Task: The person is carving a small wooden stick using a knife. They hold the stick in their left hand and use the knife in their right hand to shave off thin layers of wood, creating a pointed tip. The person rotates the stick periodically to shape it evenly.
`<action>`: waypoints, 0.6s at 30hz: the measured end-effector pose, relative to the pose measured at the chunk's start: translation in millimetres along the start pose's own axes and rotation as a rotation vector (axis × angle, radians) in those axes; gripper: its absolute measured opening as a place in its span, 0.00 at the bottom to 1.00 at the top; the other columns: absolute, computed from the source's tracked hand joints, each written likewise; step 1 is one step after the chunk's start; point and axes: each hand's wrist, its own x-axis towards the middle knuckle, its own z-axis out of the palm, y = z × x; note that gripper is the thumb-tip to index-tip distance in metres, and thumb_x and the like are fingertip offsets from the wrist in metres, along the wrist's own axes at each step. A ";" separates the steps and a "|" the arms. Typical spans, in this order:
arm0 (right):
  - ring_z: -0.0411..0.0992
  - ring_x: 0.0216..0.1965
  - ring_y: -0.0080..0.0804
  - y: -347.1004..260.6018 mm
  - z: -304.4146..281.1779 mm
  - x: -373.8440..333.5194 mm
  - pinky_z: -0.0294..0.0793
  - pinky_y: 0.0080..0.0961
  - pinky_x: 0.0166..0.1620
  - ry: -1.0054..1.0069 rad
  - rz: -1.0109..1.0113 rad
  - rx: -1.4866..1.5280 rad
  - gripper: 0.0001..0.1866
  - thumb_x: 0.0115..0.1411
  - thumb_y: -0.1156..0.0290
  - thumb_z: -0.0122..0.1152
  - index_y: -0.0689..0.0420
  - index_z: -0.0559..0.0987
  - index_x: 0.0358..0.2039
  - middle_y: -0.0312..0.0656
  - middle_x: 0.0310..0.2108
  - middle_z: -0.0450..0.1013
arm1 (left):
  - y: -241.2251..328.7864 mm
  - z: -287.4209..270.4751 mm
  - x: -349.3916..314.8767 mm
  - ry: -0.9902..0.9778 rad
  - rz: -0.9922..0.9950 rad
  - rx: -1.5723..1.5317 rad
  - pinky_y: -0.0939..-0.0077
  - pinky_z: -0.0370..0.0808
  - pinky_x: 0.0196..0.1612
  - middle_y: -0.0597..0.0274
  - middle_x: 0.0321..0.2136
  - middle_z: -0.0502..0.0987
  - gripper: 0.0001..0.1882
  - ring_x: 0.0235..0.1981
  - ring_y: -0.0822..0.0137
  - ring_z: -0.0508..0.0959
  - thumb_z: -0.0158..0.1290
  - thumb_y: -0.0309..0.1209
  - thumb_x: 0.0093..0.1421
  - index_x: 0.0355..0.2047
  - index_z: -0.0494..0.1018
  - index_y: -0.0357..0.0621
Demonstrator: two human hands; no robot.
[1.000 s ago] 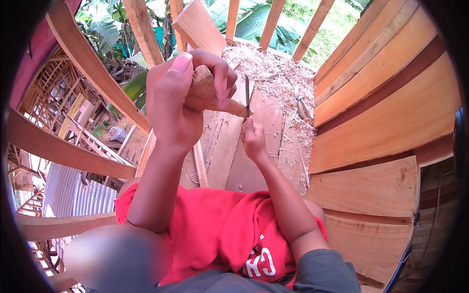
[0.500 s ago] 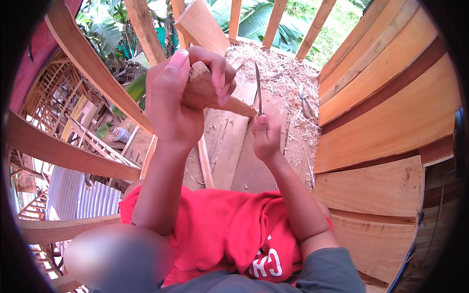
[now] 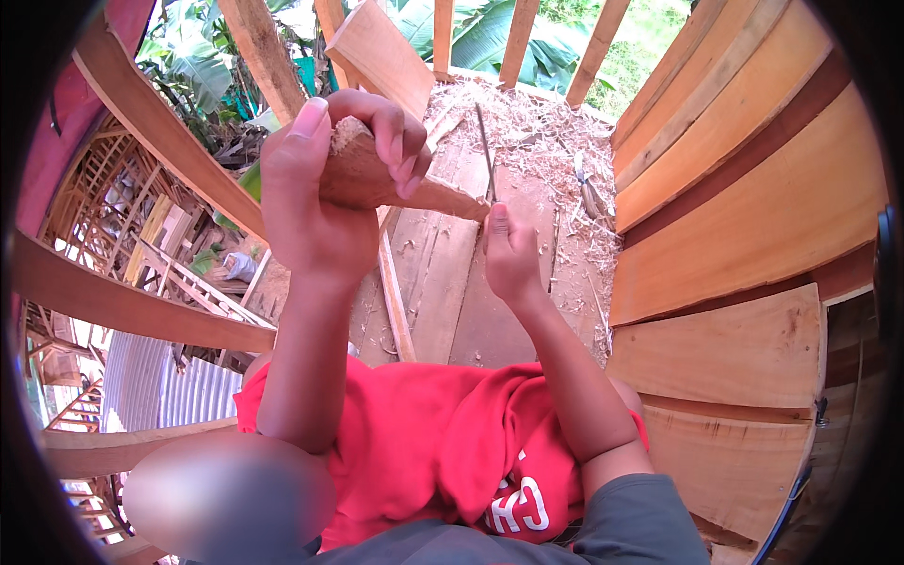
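My left hand point(image 3: 315, 212) is raised and wrapped round the thick end of a carved piece of wood point(image 3: 363, 174). Its narrow end slants down to the right and reaches my right hand point(image 3: 511, 254). That hand is closed round a knife, whose handle is hidden in the fingers. The thin knife blade point(image 3: 486, 151) points away from me, close by the narrow tip of the wood. Whether the blade touches the wood I cannot tell.
Wood shavings point(image 3: 537, 132) cover the far part of the plank floor point(image 3: 471, 301). Among them lies a dark, slim tool point(image 3: 589, 193), its kind unclear. Upright slats and a loose board point(image 3: 381, 56) stand at the far edge; a plank wall point(image 3: 734, 217) rises on the right. A narrow strip point(image 3: 395, 301) lies before me.
Both hands, with the wood and the knife, have shifted slightly left in the picture. The view has shifted a little too, and the blade now looks thinner.
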 end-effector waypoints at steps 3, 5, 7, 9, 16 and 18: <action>0.66 0.23 0.43 15.2 0.1 -1.8 0.65 0.38 0.31 0.152 -0.322 -0.019 0.25 0.71 0.55 0.42 0.64 0.70 0.27 0.51 0.18 0.66 | -1.7 4.9 1.5 -0.003 0.013 -0.038 0.72 0.62 0.31 0.60 0.23 0.62 0.21 0.27 0.65 0.62 0.31 0.44 0.66 0.28 0.63 0.41; 0.66 0.22 0.43 61.3 4.2 3.9 0.64 0.38 0.31 0.105 -0.021 -0.115 0.24 0.71 0.55 0.43 0.64 0.70 0.27 0.50 0.17 0.65 | -4.6 9.7 3.2 0.001 0.030 -0.074 0.72 0.62 0.31 0.60 0.24 0.62 0.21 0.27 0.66 0.62 0.31 0.44 0.66 0.28 0.63 0.41; 0.64 0.20 0.38 60.4 13.5 7.7 0.63 0.37 0.29 0.121 0.044 -0.296 0.25 0.72 0.54 0.41 0.64 0.69 0.26 0.48 0.16 0.64 | -1.5 7.6 1.6 0.003 0.019 -0.045 0.72 0.62 0.31 0.61 0.24 0.62 0.21 0.27 0.66 0.62 0.31 0.44 0.66 0.28 0.64 0.41; 0.62 0.20 0.35 19.4 12.6 4.0 0.63 0.38 0.29 0.090 -0.056 -0.076 0.26 0.72 0.54 0.39 0.63 0.68 0.25 0.48 0.16 0.65 | 2.5 2.4 -1.0 -0.002 0.014 -0.004 0.72 0.62 0.31 0.61 0.24 0.62 0.21 0.27 0.66 0.62 0.31 0.45 0.66 0.28 0.64 0.41; 0.64 0.22 0.38 47.4 14.3 12.5 0.65 0.37 0.31 0.039 0.078 -0.153 0.27 0.72 0.54 0.39 0.64 0.68 0.25 0.51 0.18 0.67 | 0.4 2.4 2.9 0.103 0.016 -0.078 0.71 0.62 0.31 0.61 0.24 0.63 0.21 0.26 0.66 0.62 0.33 0.45 0.66 0.28 0.64 0.42; 0.68 0.24 0.44 12.3 2.2 5.8 0.66 0.40 0.33 0.022 -0.003 -0.019 0.28 0.72 0.52 0.38 0.65 0.70 0.25 0.53 0.20 0.69 | -0.6 3.1 2.2 0.116 0.007 -0.088 0.71 0.62 0.31 0.62 0.24 0.63 0.21 0.26 0.66 0.62 0.33 0.46 0.66 0.28 0.64 0.43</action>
